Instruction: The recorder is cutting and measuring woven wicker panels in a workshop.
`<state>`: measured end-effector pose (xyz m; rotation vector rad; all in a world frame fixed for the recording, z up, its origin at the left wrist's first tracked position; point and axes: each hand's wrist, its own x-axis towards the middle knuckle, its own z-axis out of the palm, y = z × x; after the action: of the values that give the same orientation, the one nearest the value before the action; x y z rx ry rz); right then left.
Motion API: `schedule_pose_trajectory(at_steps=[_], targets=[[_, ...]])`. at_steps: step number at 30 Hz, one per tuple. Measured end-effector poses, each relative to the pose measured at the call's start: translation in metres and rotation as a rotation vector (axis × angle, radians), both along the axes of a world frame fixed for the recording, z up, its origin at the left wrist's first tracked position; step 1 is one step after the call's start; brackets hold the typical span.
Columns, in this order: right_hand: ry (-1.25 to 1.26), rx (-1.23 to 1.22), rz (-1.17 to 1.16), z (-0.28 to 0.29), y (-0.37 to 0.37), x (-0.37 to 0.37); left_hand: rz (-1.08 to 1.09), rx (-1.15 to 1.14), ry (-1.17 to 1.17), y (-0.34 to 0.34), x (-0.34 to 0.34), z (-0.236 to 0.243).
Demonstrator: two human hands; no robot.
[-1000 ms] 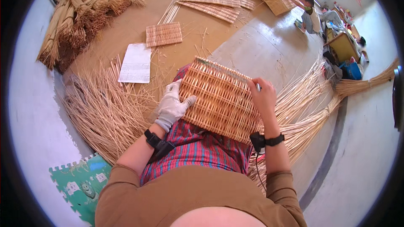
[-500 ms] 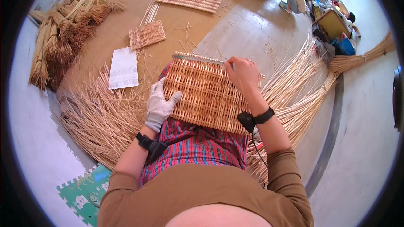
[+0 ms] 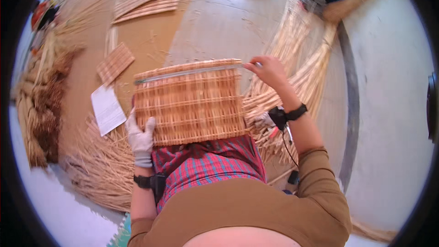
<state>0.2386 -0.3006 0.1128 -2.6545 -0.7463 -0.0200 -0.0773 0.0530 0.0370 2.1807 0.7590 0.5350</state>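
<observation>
A rectangular woven wicker panel (image 3: pixel 190 105) rests on my lap, over a red plaid cloth (image 3: pixel 210 167). My left hand (image 3: pixel 139 139), in a white glove, grips the panel's lower left corner. My right hand (image 3: pixel 267 71) is bare and pinches the right end of a thin pale rod (image 3: pixel 187 73) that lies along the panel's far edge. Both wrists carry black bands.
Loose straw (image 3: pixel 100 169) fans out on the floor at my left, and long reed bundles (image 3: pixel 297 64) lie at my right. A white sheet of paper (image 3: pixel 107 109), a small woven mat (image 3: pixel 114 62) and longer woven strips (image 3: pixel 146 2) lie ahead. Dark brush bundles (image 3: pixel 43 110) sit far left.
The panel has turned square to me and lies flatter on my lap. My right hand moved from its right edge up to the far right corner. The view shifted leftward.
</observation>
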Motion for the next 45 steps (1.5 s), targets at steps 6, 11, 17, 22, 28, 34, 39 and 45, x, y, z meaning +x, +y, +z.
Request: schedule_pose_trajectory(at_steps=[6, 11, 17, 22, 28, 34, 39, 45], targets=[[-0.006, 0.062, -0.032, 0.001, -0.016, -0.01, -0.043, -0.116, -0.008, -0.007, 0.015, 0.009], [0.027, 0.048, -0.069, 0.004, -0.018, -0.019, -0.05, -0.125, -0.027, -0.011, 0.012, 0.009], [-0.078, 0.113, -0.03, -0.011, -0.019, -0.021, -0.016, -0.035, -0.061, -0.014, 0.011, 0.009], [0.025, 0.227, -0.07, -0.014, -0.017, -0.04, -0.021, 0.004, -0.03, -0.013, 0.013, 0.006], [0.779, 0.908, -0.329, -0.058, -0.062, -0.098, -0.008, -0.007, -0.051, -0.016, 0.008, 0.009], [0.756, 0.708, -0.241, -0.059, -0.059, -0.143, -0.039, 0.101, -0.003, -0.017, 0.013, 0.011], [0.68, 0.61, -0.054, -0.06, -0.043, -0.122, -0.045, 0.086, -0.007, -0.014, 0.014, 0.009], [0.122, 0.324, -0.188, -0.035, -0.142, -0.065, -0.056, 0.187, 0.034, -0.012, 0.02, 0.02]])
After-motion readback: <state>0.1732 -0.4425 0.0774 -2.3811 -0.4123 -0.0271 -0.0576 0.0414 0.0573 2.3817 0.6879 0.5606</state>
